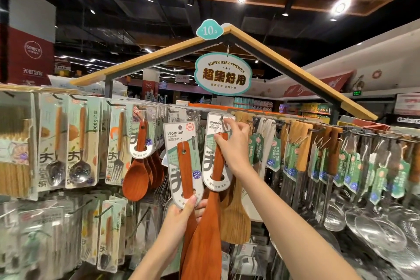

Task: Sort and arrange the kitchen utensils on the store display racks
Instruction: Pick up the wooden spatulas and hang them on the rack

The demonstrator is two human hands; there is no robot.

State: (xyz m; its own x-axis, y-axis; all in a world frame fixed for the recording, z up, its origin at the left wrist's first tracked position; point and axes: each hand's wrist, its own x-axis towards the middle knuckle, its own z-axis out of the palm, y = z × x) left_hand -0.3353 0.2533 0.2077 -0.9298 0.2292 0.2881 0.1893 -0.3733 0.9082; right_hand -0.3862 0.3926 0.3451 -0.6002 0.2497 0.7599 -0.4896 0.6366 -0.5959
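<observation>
Head view, from left to right: carded spoons (78, 143) and a carded fork (117, 143) hang on the rack's hooks, then a bunch of wooden rice spoons (136, 175). Next, the left hand (179, 216) pinches the bottom edge of a card marked "Wooden Turner" (181, 157), thumb on the card's front face and fingers curled behind it; the card stands above the hand, tilted slightly, free of any hook, and its wooden turner (188, 234) runs down through the card's slot, past the hand. Just beside it on the right, a second turner card (216, 143) hangs at a hook, its long reddish blade (206, 234) dropping between the two forearms. The right hand (234, 141) holds the top of this card, fingertips pinching near the hanging hole and thumb on the turner's handle end, so the card lies mostly below the grip. Further right hang pale wooden spatulas (297, 143), then steel ladles and skimmers (363, 218). Above hangs an oval sign (223, 74).
</observation>
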